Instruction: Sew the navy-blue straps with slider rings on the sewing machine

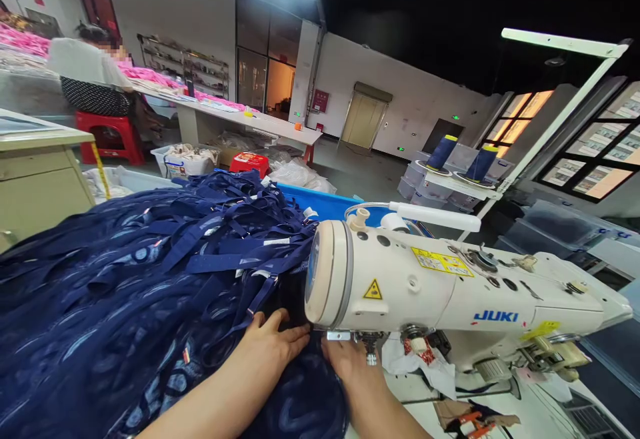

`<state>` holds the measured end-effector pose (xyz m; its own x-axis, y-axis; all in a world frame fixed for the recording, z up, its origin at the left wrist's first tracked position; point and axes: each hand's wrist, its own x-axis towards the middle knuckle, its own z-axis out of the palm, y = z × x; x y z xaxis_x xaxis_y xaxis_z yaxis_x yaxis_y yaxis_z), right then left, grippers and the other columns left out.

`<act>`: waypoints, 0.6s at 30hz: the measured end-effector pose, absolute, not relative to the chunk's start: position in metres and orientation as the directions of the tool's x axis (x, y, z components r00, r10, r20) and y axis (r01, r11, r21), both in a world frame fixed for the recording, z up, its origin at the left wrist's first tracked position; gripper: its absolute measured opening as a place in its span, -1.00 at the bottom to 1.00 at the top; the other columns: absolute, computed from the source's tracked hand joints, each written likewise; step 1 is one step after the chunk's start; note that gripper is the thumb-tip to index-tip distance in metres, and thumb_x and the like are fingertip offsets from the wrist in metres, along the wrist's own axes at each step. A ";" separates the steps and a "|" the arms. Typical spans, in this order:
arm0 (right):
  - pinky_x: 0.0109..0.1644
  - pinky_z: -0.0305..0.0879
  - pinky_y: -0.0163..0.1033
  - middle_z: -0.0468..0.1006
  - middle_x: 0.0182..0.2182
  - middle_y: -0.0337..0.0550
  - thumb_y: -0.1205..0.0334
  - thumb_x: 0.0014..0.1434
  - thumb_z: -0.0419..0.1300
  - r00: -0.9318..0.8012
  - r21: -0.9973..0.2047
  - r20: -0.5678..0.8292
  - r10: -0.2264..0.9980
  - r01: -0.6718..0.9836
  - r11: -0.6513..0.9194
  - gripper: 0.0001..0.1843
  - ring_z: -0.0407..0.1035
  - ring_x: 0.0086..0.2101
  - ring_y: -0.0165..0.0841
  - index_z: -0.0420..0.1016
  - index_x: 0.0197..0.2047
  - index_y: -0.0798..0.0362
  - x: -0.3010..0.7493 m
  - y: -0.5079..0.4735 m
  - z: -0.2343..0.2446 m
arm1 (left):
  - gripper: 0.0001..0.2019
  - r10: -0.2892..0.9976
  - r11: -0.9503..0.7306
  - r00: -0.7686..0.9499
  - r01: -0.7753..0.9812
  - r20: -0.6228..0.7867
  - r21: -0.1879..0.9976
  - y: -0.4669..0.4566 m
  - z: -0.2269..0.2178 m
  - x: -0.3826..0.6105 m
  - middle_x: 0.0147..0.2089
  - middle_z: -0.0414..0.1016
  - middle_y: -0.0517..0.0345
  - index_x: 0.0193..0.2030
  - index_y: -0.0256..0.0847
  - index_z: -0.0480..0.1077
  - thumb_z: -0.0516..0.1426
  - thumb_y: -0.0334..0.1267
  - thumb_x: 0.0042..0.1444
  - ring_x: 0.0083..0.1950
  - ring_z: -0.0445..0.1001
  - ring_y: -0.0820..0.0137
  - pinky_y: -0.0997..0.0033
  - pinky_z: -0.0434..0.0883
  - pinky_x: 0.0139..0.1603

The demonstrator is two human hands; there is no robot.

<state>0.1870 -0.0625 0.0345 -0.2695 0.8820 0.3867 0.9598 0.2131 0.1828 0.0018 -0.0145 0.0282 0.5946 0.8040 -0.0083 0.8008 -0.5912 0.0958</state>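
My left hand [273, 342] lies palm down on dark navy fabric [313, 392] just left of the sewing head, its fingers spread. Under the head of the white JUKI sewing machine [400, 279], beside the needle area, my right hand [350, 359] rests against the same fabric. The machine covers part of that hand, and its fingertips are hidden. A large heap of navy garments [150, 279] with straps and small white labels spreads left of both hands. Where the worked piece parts from the heap cannot be made out.
Two navy thread cones [443, 152] stand behind the machine. Orange-handled snips [473, 423] lie on the machine table. A blue bin [325, 204] is behind the heap. At the far left, a person [93, 69] sits on a red stool [110, 135] near a long table [240, 115] holding pink fabric.
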 end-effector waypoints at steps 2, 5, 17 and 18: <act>-0.34 0.39 -0.33 0.61 -0.42 -0.25 0.40 0.29 0.07 -0.248 0.210 0.367 0.896 0.961 0.180 -0.72 0.48 -0.46 -0.37 0.56 -0.24 -0.11 0.185 -0.063 0.034 | -0.66 0.808 -0.585 0.589 0.803 0.000 0.114 -0.014 0.028 0.002 0.18 0.45 0.19 0.14 0.24 0.38 0.03 -0.21 0.28 0.13 0.23 0.04 0.05 0.19 -0.02; -0.36 0.39 -0.33 0.62 -0.39 -0.22 0.38 0.31 0.06 -0.227 0.224 0.328 0.917 0.962 0.158 -0.72 0.50 -0.42 -0.35 0.56 -0.21 -0.12 0.184 -0.064 0.034 | -0.66 0.804 -0.591 0.594 0.796 0.020 0.127 -0.014 0.026 0.002 0.17 0.45 0.18 0.13 0.21 0.39 0.01 -0.23 0.29 0.13 0.23 0.03 0.02 0.20 -0.04; -0.27 0.38 -0.28 0.62 -0.29 -0.17 0.35 0.35 0.00 -0.225 0.168 0.240 0.944 0.968 0.188 -0.68 0.50 -0.34 -0.31 0.49 0.00 -0.16 0.185 -0.067 0.040 | -0.65 0.761 -0.648 0.640 0.757 0.105 0.084 -0.019 0.039 0.000 0.11 0.50 0.09 0.15 0.17 0.39 -0.02 -0.21 0.30 0.03 0.28 0.11 0.07 0.22 0.00; -0.28 0.38 -0.27 0.62 -0.29 -0.17 0.35 0.35 0.00 -0.222 0.167 0.242 0.945 0.969 0.185 -0.68 0.50 -0.34 -0.30 0.50 0.00 -0.16 0.184 -0.067 0.040 | -0.65 0.762 -0.647 0.638 0.758 0.113 0.087 -0.021 0.042 -0.001 0.11 0.50 0.09 0.15 0.17 0.39 -0.02 -0.22 0.30 0.03 0.29 0.12 0.08 0.22 0.00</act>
